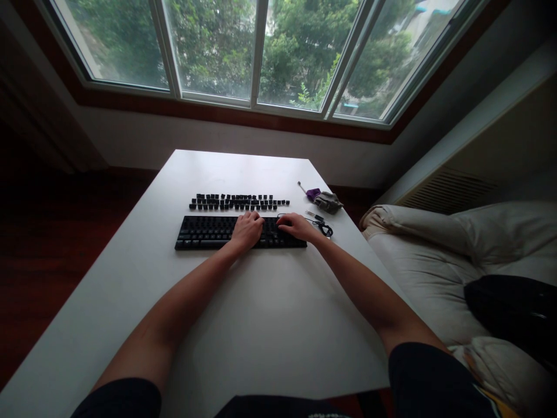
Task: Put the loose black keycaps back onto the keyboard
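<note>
A black computer keyboard (204,232) lies on the white table in front of me. My left hand (248,228) rests on its middle-right part, palm down, fingers laid over the keys. Over the keyboard's right end is my right hand (296,225), its thumb and fingers bent close together in a pinch at the keys. Anything small between those fingertips is too hidden to make out. Just behind the keyboard, loose black keycaps (235,202) stand in rows on the table.
To the right of the keyboard lie a coiled black cable (324,227), a grey cloth (328,202) and a purple item (312,194) with a thin stick. The white table (261,325) ends at a window wall. A padded light sofa (404,261) stands at the right.
</note>
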Available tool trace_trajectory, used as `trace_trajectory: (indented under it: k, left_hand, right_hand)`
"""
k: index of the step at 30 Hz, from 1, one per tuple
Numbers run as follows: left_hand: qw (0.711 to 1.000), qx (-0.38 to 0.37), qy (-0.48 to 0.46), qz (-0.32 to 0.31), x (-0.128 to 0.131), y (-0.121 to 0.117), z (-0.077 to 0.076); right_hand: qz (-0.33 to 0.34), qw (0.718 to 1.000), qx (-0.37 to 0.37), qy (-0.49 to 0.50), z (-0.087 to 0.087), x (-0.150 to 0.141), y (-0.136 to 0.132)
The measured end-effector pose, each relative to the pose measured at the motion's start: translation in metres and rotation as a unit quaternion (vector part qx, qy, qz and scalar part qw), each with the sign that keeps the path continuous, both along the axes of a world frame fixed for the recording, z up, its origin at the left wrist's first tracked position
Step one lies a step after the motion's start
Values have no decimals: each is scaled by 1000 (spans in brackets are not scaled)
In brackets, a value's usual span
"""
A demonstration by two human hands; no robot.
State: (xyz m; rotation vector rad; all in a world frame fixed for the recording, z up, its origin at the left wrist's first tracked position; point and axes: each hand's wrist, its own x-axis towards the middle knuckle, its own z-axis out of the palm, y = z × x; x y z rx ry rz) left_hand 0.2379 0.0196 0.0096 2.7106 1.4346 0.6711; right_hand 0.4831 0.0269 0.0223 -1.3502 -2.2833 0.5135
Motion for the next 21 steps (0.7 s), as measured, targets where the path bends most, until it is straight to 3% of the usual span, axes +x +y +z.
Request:
trace_trajectory:
  k: [11,21]
  left_hand:
    - [1000,1,7,1,0,-1,1]
    - [1000,-5,9,6,0,-3,3]
  right_hand:
    - [22,992,71,-99,4,-6,-8]
    - [20,986,76,-147,11,-13,-11]
